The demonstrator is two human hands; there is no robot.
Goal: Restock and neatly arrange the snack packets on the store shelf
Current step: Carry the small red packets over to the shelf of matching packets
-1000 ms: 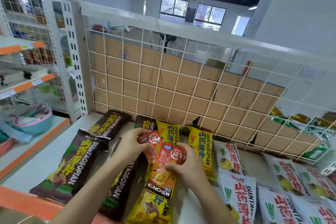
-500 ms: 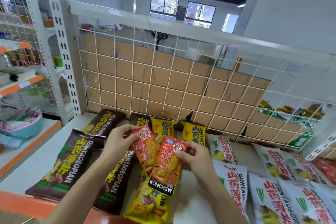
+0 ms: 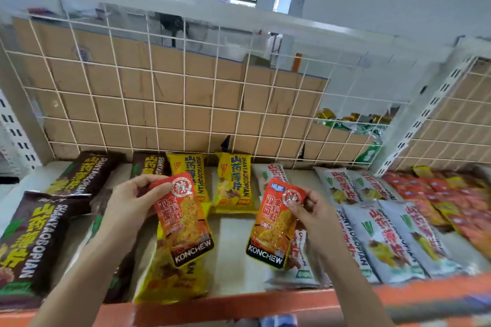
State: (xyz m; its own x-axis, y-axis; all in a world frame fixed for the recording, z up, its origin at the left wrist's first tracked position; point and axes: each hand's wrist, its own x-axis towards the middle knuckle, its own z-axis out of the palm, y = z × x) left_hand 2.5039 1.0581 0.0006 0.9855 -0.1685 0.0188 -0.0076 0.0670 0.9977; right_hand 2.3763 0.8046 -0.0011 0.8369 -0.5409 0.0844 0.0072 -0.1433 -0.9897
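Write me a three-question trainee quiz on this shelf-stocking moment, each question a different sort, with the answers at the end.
1. True or false: the left hand holds one orange packet and the right hand holds a second orange packet, the two held apart above the shelf.
2. Which packets lie at the shelf's far left? A white packets; B brown packets; C yellow packets.
3. Fill in: the brand printed at the foot of both held packets is ____.
Key: 1 true; 2 B; 3 KONCHEW.
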